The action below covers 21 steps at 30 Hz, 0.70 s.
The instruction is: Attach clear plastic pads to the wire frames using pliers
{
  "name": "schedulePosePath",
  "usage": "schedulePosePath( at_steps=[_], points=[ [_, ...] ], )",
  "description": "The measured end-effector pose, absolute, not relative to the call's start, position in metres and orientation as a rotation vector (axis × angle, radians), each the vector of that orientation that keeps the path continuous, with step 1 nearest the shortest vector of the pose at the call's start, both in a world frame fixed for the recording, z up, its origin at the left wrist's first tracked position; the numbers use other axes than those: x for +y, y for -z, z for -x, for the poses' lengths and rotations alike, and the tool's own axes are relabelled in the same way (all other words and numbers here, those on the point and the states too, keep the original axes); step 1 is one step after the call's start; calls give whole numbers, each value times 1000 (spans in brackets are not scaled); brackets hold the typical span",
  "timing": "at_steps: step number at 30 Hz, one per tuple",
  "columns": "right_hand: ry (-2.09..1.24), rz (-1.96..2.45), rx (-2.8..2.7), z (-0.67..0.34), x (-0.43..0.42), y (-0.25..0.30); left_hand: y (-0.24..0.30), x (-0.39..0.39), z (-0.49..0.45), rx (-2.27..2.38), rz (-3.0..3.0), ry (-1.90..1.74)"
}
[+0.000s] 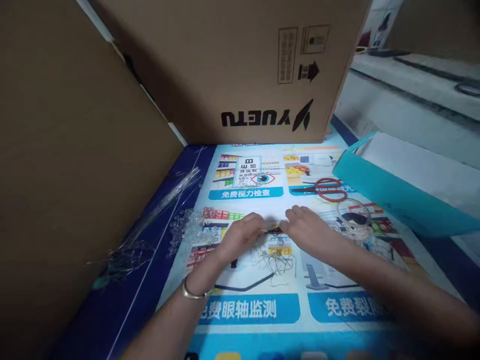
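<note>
My left hand and my right hand meet over a printed poster on the table. Both pinch a small dark thin part between their fingertips; what it is I cannot make out. A silver bracelet sits on my left wrist. Just below the hands lies a tangle of thin wires. A pile of small clear plastic pieces lies left of my left hand, and a black curved strip lies near my left wrist.
Red-handled scissors lie beyond my right hand, beside a clear round lid. A teal box stands at the right. A large cardboard box blocks the back, another cardboard wall the left. Clear thin strips lie at the left.
</note>
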State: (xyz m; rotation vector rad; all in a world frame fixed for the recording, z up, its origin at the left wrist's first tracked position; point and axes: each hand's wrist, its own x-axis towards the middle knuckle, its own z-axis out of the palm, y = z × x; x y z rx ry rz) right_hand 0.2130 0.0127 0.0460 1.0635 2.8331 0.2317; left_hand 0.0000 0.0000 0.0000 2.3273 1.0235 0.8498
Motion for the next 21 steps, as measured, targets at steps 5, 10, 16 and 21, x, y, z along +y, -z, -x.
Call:
schedulePosePath(
  at_steps=[5, 10, 16, 21],
  points=[
    [-218, -1062, 2805, -214, 10, -49, 0, 1, 1, 1021, -2320, -851],
    [-216, -1072, 2813, -214, 9, -49, -1, 1, 1, 1017, -2310, -862],
    [-187, -1088, 2832, -222, 14, -45, -1, 3, 2, 1026, -2258, -881],
    [-177, -1151, 2830, -233, 22, -42, -3, 3, 2, 1012, -2242, -892]
  ],
)
